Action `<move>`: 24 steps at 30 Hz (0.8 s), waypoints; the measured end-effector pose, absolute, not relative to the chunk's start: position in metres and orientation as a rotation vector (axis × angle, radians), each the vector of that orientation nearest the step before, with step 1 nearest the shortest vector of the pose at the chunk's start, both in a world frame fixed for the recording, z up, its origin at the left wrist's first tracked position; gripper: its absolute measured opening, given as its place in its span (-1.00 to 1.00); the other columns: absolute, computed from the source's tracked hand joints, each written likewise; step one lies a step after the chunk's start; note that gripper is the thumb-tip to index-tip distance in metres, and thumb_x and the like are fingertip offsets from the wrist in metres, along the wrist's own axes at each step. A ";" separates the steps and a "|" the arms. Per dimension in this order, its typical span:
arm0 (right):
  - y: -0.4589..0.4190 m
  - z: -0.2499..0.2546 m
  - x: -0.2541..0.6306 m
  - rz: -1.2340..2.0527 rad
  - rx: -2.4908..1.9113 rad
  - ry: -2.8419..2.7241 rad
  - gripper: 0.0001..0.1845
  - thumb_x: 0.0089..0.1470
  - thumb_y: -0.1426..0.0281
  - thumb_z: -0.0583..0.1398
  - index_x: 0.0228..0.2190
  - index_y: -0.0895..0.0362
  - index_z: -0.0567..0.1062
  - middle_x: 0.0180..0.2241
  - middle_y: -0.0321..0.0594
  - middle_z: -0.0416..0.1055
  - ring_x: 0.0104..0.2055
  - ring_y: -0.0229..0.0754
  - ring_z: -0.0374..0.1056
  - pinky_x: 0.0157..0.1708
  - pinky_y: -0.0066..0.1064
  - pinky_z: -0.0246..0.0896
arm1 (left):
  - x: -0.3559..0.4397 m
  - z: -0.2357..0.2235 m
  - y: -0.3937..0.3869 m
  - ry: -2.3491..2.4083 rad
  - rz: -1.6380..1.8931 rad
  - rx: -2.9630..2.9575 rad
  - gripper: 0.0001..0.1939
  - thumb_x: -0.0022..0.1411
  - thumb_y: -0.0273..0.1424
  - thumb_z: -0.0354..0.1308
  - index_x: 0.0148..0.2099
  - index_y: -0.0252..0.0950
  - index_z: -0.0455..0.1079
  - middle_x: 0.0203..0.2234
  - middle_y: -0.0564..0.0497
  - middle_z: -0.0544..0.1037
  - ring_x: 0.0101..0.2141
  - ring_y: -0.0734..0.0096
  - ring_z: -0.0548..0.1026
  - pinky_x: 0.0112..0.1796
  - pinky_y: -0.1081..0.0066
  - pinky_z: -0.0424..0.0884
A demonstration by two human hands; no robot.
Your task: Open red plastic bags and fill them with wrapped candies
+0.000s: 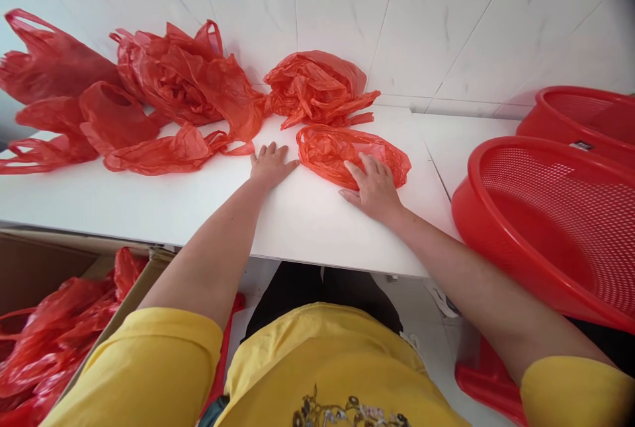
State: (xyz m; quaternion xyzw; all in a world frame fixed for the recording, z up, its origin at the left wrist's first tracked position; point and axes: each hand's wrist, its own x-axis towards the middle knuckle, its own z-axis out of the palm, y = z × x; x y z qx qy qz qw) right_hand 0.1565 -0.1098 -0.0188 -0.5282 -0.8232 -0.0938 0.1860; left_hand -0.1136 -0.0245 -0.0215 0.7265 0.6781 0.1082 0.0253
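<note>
Bag (322, 149) under right hand (376, 190) — baskets (540, 229) right, heaped bags (173, 80) behind and left.

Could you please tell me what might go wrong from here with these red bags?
The plastic bag under the right hand might crease or tear if pressed and dragged. The heaped bags beyond the left hand lie crowded together, so pulling one could drag others along.

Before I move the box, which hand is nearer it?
Left: left hand rests on the table, right of the box; right hand, on a bag, is farther right.
</note>
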 end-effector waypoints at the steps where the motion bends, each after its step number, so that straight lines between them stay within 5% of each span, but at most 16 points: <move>1: -0.111 -0.018 0.156 -0.299 -1.469 -2.292 -0.27 0.11 0.00 0.05 0.19 0.15 0.14 0.25 0.09 -0.11 0.25 0.20 -0.17 0.14 0.05 -0.24 | -0.113 -0.021 -0.025 2.106 0.390 2.244 -0.36 0.19 0.06 -0.17 0.21 -0.14 0.15 0.23 -0.12 0.13 0.22 -0.01 0.05 0.13 -0.08 -0.03; 4: -0.115 -0.013 0.154 -0.358 -1.423 -2.245 -0.28 0.12 -0.01 0.02 0.20 0.12 0.10 0.28 0.04 -0.22 0.29 0.19 -0.29 0.17 0.08 -0.33 | -0.107 -0.015 -0.031 2.148 0.714 2.254 -0.47 0.24 -0.10 -0.12 0.18 -0.21 0.16 0.16 -0.13 0.23 0.18 0.16 0.15 0.16 0.11 0.03; 8: -0.113 0.001 0.145 -0.419 -1.387 -2.159 -0.31 0.15 0.04 0.01 0.21 0.06 0.02 0.30 -0.04 -0.35 0.32 0.16 -0.40 0.18 0.10 -0.35 | -0.093 0.003 -0.045 2.273 1.175 2.265 -0.37 0.26 -0.07 -0.14 0.25 -0.34 0.01 0.29 -0.16 -0.07 0.28 0.21 -0.17 0.21 0.17 -0.19; 12: -0.100 0.023 0.127 -0.491 -1.395 -1.999 -0.28 0.20 0.07 -0.08 0.25 0.09 -0.18 0.30 -0.01 -0.46 0.33 0.13 -0.49 0.17 0.13 -0.32 | -0.072 0.028 -0.054 2.176 1.082 2.499 -0.29 0.25 -0.02 -0.16 0.31 -0.31 -0.13 0.33 -0.03 -0.22 0.29 0.22 -0.44 0.21 0.10 -0.29; 16: -0.070 0.037 0.116 -0.507 -1.428 -1.889 -0.28 0.25 0.16 -0.15 0.26 0.09 -0.42 0.31 -0.05 -0.51 0.33 0.11 -0.58 0.15 0.23 -0.33 | -0.053 0.052 -0.056 2.036 0.846 2.716 -0.37 0.25 -0.12 -0.11 0.31 -0.15 -0.09 0.33 0.07 -0.21 0.28 0.21 -0.49 0.22 0.10 -0.36; 24: -0.002 0.051 0.136 -0.653 -1.467 -1.969 -0.38 0.23 0.34 -0.04 0.25 0.24 -0.10 0.32 -0.02 -0.40 0.32 -0.05 -0.60 0.22 0.12 -0.45 | -0.058 0.060 -0.023 1.754 0.960 2.824 -0.33 0.18 -0.25 0.07 0.29 -0.10 -0.04 0.34 0.08 -0.24 0.28 0.15 -0.47 0.20 -0.05 -0.46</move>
